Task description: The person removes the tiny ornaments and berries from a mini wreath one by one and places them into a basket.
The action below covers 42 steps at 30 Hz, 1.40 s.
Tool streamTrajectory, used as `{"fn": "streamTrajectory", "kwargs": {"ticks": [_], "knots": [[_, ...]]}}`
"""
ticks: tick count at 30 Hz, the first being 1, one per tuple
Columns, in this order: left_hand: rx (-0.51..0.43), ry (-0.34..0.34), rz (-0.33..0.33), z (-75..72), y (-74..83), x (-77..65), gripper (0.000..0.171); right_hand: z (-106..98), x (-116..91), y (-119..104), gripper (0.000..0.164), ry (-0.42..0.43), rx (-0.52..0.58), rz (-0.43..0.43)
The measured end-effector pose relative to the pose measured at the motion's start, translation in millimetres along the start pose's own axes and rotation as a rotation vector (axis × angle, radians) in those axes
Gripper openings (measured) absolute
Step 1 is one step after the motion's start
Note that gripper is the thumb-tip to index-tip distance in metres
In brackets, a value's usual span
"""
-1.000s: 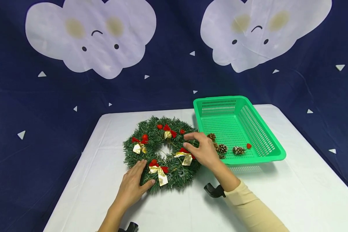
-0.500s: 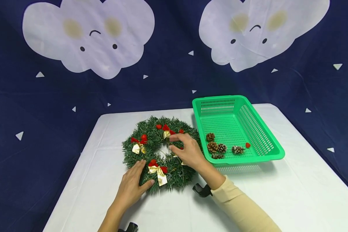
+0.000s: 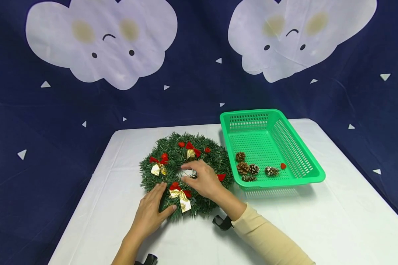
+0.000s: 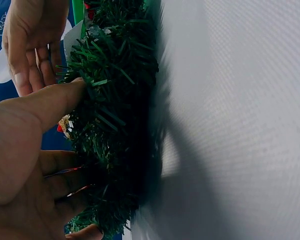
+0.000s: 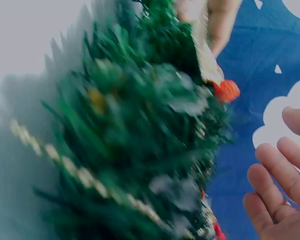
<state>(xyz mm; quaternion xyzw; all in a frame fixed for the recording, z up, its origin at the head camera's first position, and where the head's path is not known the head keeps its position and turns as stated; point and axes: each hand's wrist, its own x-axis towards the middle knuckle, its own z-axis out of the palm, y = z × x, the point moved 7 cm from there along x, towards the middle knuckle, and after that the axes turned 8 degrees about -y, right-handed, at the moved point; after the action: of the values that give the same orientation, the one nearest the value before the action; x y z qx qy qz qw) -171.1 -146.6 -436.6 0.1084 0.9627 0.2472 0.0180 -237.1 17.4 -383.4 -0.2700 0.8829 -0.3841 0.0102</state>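
Note:
A green wreath (image 3: 167,147) lies flat on the white tabletop, dressed with red-and-gold bows (image 3: 182,198) and small red berry-like balls (image 3: 181,144). My left hand (image 3: 150,209) rests on its left front edge, thumb spread from the fingers; in the left wrist view the fingertips sink into the foliage. Above the wreath's centre hovers my right hand (image 3: 203,180), thumb and fingers apart with nothing between them. It partly covers the bow on the right. In the right wrist view the wreath (image 5: 155,90) is blurred, with a gold beaded strand (image 5: 85,177) across it.
Right of the wreath stands a green plastic basket (image 3: 315,173). Inside it are several pine cones (image 3: 243,168) and one small red piece (image 3: 283,166), gathered toward its front. A dark blue cloth with clouds (image 3: 103,40) hangs behind the table (image 3: 96,228).
My right hand has moved left, from the wreath's right side to over its centre, uncovering the pine cones at the basket's left. The left hand keeps its place on the wreath.

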Motion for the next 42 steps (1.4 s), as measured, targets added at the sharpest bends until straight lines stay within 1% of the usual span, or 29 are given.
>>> {"fn": "streamTrajectory", "kwargs": {"ticks": [4,12,15,18,26,34,38,42], "knots": [[0.003,0.005,0.004,-0.4,0.1,-0.5,0.079,11.5,-0.8,-4.0,0.034,-0.040,-0.036,-0.008],[0.014,0.018,0.014,-1.3,1.0,-0.7,0.079,24.1,1.2,-9.4,0.033,-0.066,-0.064,-0.063],[0.015,0.015,0.011,-1.4,1.1,-0.5,0.079,26.9,2.2,-10.8,0.030,-0.067,-0.086,-0.088],[0.014,0.008,0.006,-1.4,0.8,-0.5,0.079,29.2,3.0,-12.0,0.028,-0.073,-0.085,-0.104],[0.021,0.008,0.006,-1.3,1.1,-1.2,0.078,37.4,4.4,-12.2,0.026,-0.093,-0.121,-0.103],[0.028,0.011,0.010,-1.5,1.4,-1.4,0.078,43.9,6.1,-8.4,0.026,-0.118,-0.162,-0.069],[0.024,0.007,0.007,-1.0,1.0,-1.5,0.078,47.0,6.3,-7.1,0.026,-0.121,-0.193,-0.069],[0.020,0.005,0.006,-0.9,0.8,-1.5,0.078,48.5,6.3,-6.7,0.025,-0.116,-0.198,-0.078]]}}
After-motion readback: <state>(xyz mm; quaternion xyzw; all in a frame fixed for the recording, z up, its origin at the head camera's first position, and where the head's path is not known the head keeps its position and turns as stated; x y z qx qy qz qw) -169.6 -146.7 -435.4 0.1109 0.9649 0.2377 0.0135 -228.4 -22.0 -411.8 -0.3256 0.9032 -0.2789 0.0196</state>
